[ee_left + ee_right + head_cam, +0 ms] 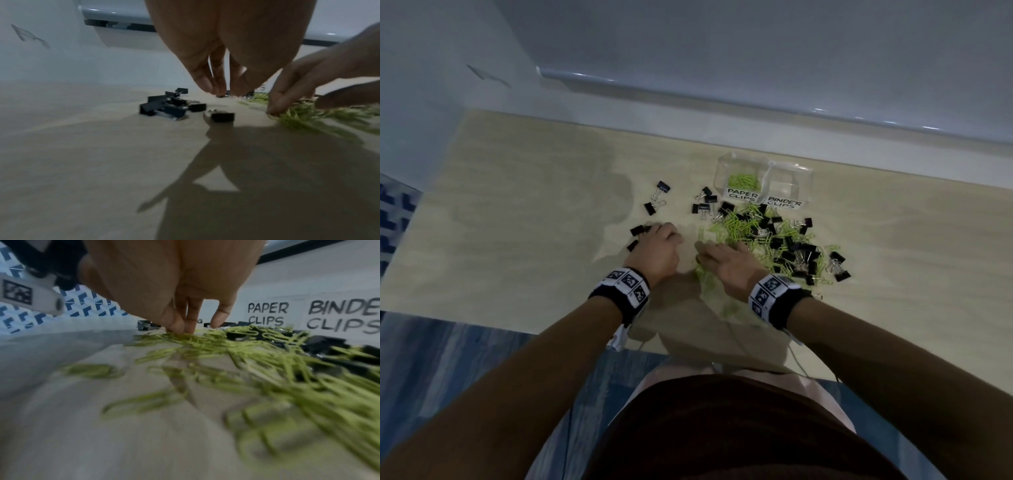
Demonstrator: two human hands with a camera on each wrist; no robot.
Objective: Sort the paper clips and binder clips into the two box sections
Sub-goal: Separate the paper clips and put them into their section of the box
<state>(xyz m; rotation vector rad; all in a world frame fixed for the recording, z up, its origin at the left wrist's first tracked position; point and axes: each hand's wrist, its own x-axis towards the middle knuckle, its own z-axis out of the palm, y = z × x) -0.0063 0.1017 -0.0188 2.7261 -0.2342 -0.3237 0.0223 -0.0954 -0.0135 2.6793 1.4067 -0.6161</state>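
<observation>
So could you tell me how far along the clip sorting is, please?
Early days. Done: some green paper clips lie in the PAPER CLIPS section; the BINDER CLIPS section looks empty. In hand: the right hand fingers loose paper clips, the left hand reaches black binder clips. Left: the big mixed pile.

Bare table [534, 222] left; mixed clip pile [774, 236] crowding the approach to the clear box [787, 171].

I am wearing a black wristband [621, 289] on my left wrist and another [777, 299] on my right, each carrying white panels printed with black square codes (3 are showing on the left). Thin cables [796, 359] are trailing from them. My forearms are going bare.
</observation>
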